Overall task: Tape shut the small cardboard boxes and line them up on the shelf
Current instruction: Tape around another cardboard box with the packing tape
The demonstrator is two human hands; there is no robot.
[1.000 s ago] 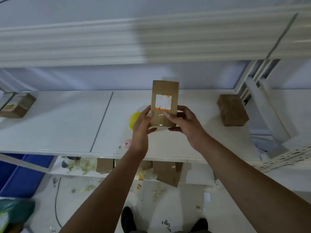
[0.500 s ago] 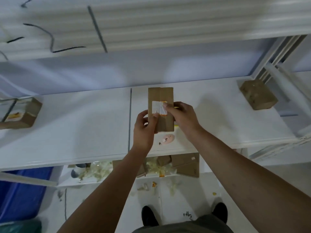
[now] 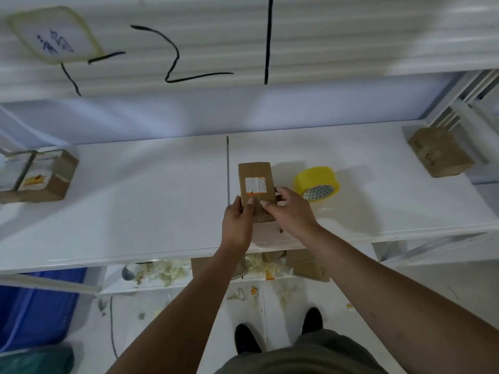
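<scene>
A small brown cardboard box (image 3: pixel 255 175) with a white label on its top sits just over the middle of the white shelf (image 3: pixel 135 201). Both hands hold its near end: my left hand (image 3: pixel 237 222) on the left side, my right hand (image 3: pixel 290 211) on the right with fingers across the front. A yellow tape roll (image 3: pixel 316 183) lies on the shelf right beside the box, apart from my hands. A second brown box (image 3: pixel 440 152) rests at the shelf's far right, and a third box (image 3: pixel 43 175) with a label at the far left.
An upper shelf (image 3: pixel 243 49) with black marker lines and a taped label hangs overhead. White frame bars (image 3: pixel 475 103) stand at the right. Below the shelf lie flat cardboard pieces (image 3: pixel 307 268) and plastic scraps. A blue bin (image 3: pixel 35 306) is at the lower left.
The box has come down from in front of me to the shelf surface, still in both hands. The view has tilted, and the yellow tape roll now shows beside the box.
</scene>
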